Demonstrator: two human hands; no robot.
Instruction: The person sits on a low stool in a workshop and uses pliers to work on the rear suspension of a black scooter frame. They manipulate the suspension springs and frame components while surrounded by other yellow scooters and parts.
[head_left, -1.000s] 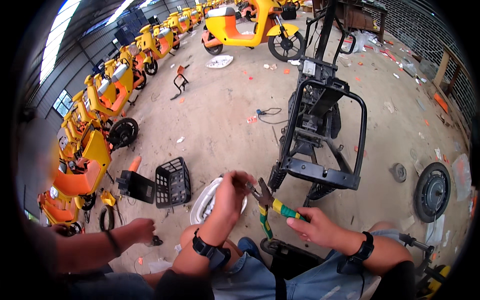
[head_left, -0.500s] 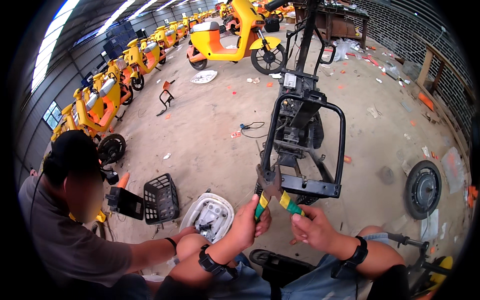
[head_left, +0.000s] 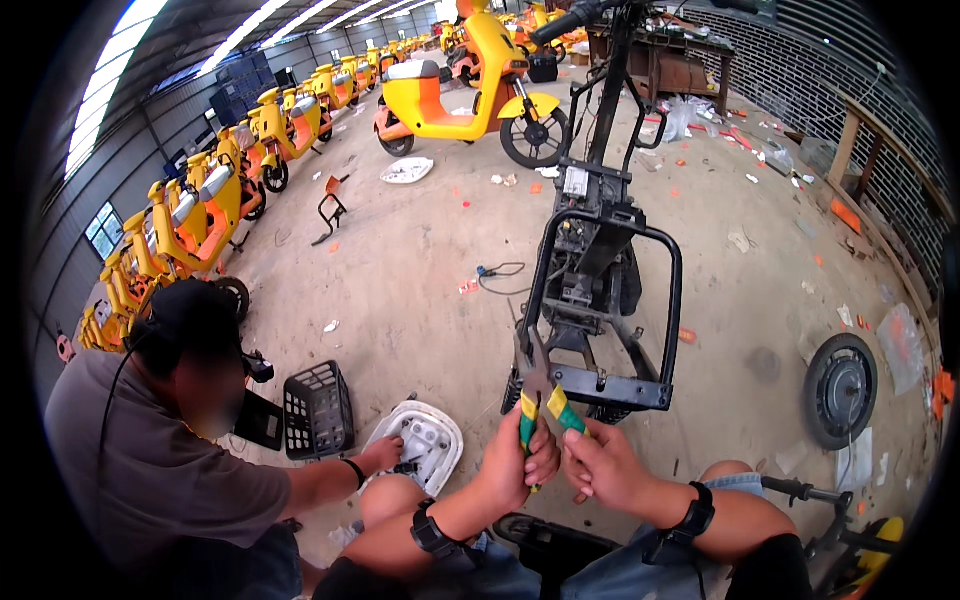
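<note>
A pair of pliers [head_left: 538, 378] with green and yellow handles points up and away from me, its jaws by the left rear corner of a bare black scooter frame [head_left: 622, 390]. My left hand [head_left: 518, 462] is wrapped round the left handle. My right hand [head_left: 606, 466] grips the end of the right handle between thumb and fingers. The handles are close together. Whether the jaws hold anything, I cannot make out. The scooter frame stands upright in front of me, its black tube loop [head_left: 672, 290] rising just beyond the pliers.
At my left a co-worker [head_left: 180, 450] reaches into a white plastic shell [head_left: 440, 425] with small parts. Beside it stands a black basket [head_left: 318, 410]. A wheel [head_left: 841, 390] lies at right. Yellow scooters [head_left: 460, 90] stand farther off; scraps litter the floor.
The pliers' handles have come closer together and their jaws have narrowed, with my hands now nearer each other. The co-worker has leaned in, hand now over the white shell.
</note>
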